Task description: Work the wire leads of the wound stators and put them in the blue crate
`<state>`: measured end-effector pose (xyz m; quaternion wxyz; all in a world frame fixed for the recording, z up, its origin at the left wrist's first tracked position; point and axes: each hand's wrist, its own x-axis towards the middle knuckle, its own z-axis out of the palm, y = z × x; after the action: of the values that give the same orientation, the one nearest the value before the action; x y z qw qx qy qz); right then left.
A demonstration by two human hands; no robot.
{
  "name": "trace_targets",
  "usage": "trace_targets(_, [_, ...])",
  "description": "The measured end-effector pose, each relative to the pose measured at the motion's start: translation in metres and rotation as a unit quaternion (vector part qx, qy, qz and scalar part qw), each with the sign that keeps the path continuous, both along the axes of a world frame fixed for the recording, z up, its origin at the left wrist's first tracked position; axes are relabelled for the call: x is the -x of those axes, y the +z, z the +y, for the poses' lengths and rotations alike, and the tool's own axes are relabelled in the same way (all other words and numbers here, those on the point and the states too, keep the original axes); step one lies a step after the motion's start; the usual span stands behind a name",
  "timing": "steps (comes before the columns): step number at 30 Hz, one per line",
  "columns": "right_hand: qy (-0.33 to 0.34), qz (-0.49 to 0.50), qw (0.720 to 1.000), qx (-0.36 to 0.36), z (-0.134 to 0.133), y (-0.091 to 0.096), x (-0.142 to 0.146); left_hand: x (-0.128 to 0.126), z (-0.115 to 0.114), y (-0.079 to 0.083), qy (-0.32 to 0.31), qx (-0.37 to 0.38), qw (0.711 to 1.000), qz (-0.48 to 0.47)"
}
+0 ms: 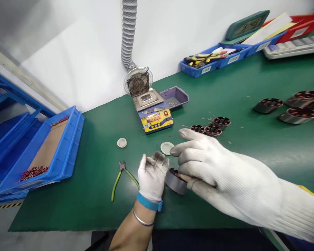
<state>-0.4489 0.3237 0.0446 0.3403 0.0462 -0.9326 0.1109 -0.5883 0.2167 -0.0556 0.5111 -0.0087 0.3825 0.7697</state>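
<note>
Both my hands wear white knit gloves and meet near the front of the green mat (251,139). My left hand (152,176) is curled, its fingers pinched on something small I cannot make out, resting against a grey ring-shaped stator with copper windings (176,181). My right hand (199,158) grips that stator from the right, thumb under it and fingers extended above. Green-handled cutters (121,177) lie just left of my left hand. Two small white round lids (121,142) (166,147) sit behind the hands.
A yellow-and-blue solder pot with a digital display (155,115) stands mid-table under a fume hose with fan (137,82), beside a purple tray (174,97). Three small stators (211,127) and larger ones (290,106) lie right. Blue bins (52,150) sit left; tool trays (211,61) at back.
</note>
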Motion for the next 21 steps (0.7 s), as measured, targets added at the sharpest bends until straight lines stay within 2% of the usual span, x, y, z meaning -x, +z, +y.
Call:
trace_targets(1, [0.005,0.004,1.0,0.006,0.001,-0.001,0.001,-0.001,0.003,-0.003,-0.023,-0.007,1.0,-0.019])
trace_targets(3, [-0.007,0.009,1.0,0.015,0.002,-0.007,0.003,-0.005,0.006,-0.013,-0.108,-0.016,0.993,-0.044])
trace_targets(6, [-0.04,0.01,0.998,0.044,0.008,-0.025,0.0,-0.009,0.001,-0.022,-0.287,-0.053,0.955,-0.049])
trace_targets(7, [-0.048,0.01,0.997,0.064,0.012,-0.031,-0.001,-0.008,-0.002,-0.022,-0.321,-0.068,0.944,-0.042])
trace_targets(9, [-0.052,-0.002,0.993,0.109,0.018,-0.038,-0.005,-0.005,-0.009,-0.015,-0.328,-0.095,0.939,-0.033])
trace_targets(13, [-0.024,-0.01,0.979,0.204,0.027,-0.038,-0.005,0.0,-0.014,-0.001,-0.238,-0.125,0.963,-0.034])
trace_targets(15, [-0.003,-0.011,0.97,0.242,0.027,-0.036,-0.001,-0.001,-0.01,-0.003,-0.241,-0.102,0.965,-0.014])
trace_targets(18, [-0.004,-0.035,0.958,0.285,0.024,-0.04,0.004,-0.004,-0.003,-0.016,-0.335,-0.059,0.94,0.009])
trace_targets(19, [-0.005,-0.047,0.952,0.303,0.024,-0.043,0.004,-0.005,-0.001,-0.02,-0.347,-0.048,0.937,0.01])
trace_targets(21, [-0.013,-0.057,0.929,0.366,0.025,-0.048,0.004,-0.007,0.0,-0.025,-0.314,-0.028,0.949,0.01])
